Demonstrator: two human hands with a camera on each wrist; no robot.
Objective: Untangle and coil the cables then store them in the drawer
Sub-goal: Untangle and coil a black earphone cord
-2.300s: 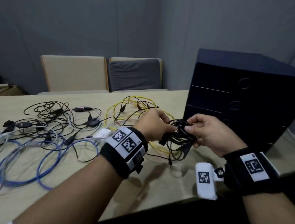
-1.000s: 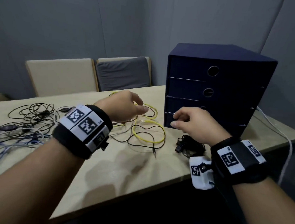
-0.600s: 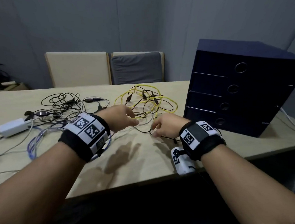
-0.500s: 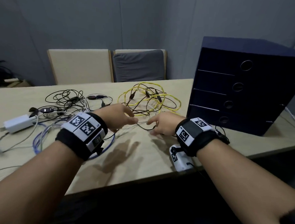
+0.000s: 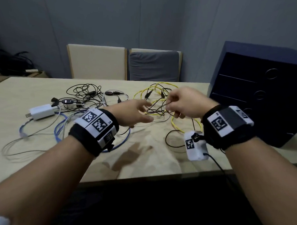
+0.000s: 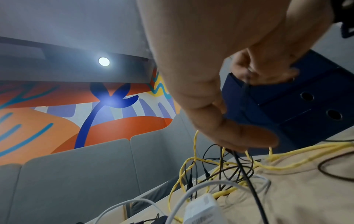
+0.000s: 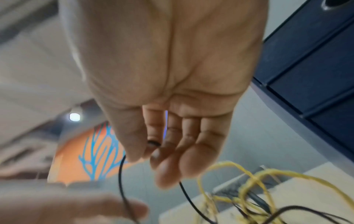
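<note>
The right hand (image 5: pixel 184 103) is raised above the desk (image 5: pixel 142 156), just left of the dark blue drawer unit (image 5: pixel 264 93). Its thumb and fingertips (image 7: pixel 134 153) pinch a thin black cable (image 7: pixel 120 178). From the pinch point, the cable hangs down in a loop toward the desk surface. The remaining fingers of this hand are loosely curled.

The left hand (image 5: pixel 135 113) is held low over the desk, to the left of the right hand. Its fingers are extended and spread in the head view, and its fingertips lie close to the black cable strands. The left wrist view shows a black strand running just below the thumb (image 6: pixel 239 133). Whether the left hand grips that strand cannot be determined from the views.

The black cable runs into a tangle with a yellow cable (image 5: pixel 164 89), which lies on the desk between the two hands and beyond them. A second group of black cables (image 5: pixel 84 92) lies farther left on the desk. A white power adapter (image 5: pixel 41 111) with a grey lead sits at the left. A blue cable (image 5: pixel 58 134) loops along the near left area.

All visible drawers of the drawer unit are shut. Two chairs (image 5: pixel 124 63) stand at the far edge of the desk.
</note>
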